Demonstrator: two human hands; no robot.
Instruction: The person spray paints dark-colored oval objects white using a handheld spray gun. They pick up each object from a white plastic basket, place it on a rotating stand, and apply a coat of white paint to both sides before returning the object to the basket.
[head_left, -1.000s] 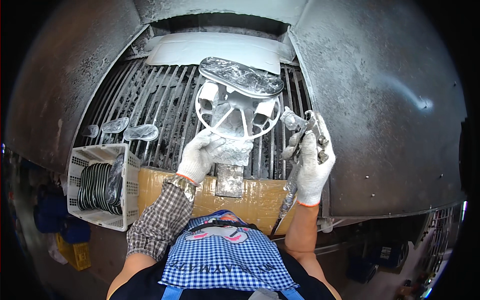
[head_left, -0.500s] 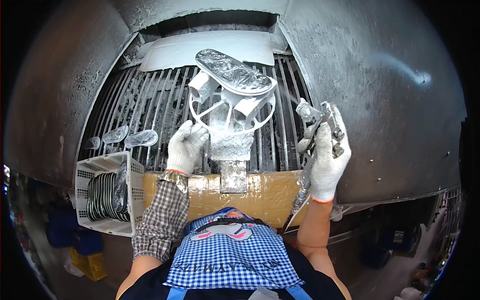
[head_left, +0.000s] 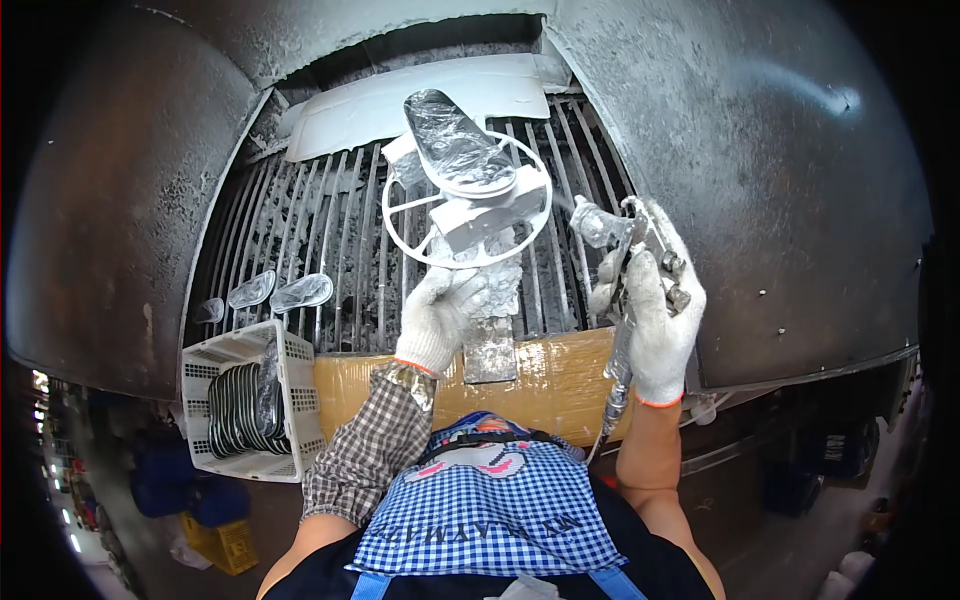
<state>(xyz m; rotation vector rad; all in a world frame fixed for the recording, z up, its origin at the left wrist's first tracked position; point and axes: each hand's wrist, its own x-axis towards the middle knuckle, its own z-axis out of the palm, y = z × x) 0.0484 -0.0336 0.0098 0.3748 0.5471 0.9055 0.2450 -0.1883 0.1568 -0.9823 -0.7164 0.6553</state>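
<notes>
My right hand, in a white knit glove, is wrapped round a coated spray gun. Its nozzle points left at a white wheel-shaped stand. On that stand's blocks rests an oblong sole-shaped piece, covered in crinkled clear film, with a white rim. My left hand, also gloved, is at the near rim of the wheel with fingers stretched out. Whether it touches the rim or the crusted post beneath cannot be made out.
A white plastic basket holding several dark, pale-edged oblong pieces stands at left. Small film-covered oblong pieces lie on the metal slats behind it. Booth walls rise on both sides; a white sheet lies at the back.
The wheel has turned, so the oblong piece now points more away from me. My left hand has moved right along the near rim. The view has shifted slightly; my right hand still grips the spray gun.
</notes>
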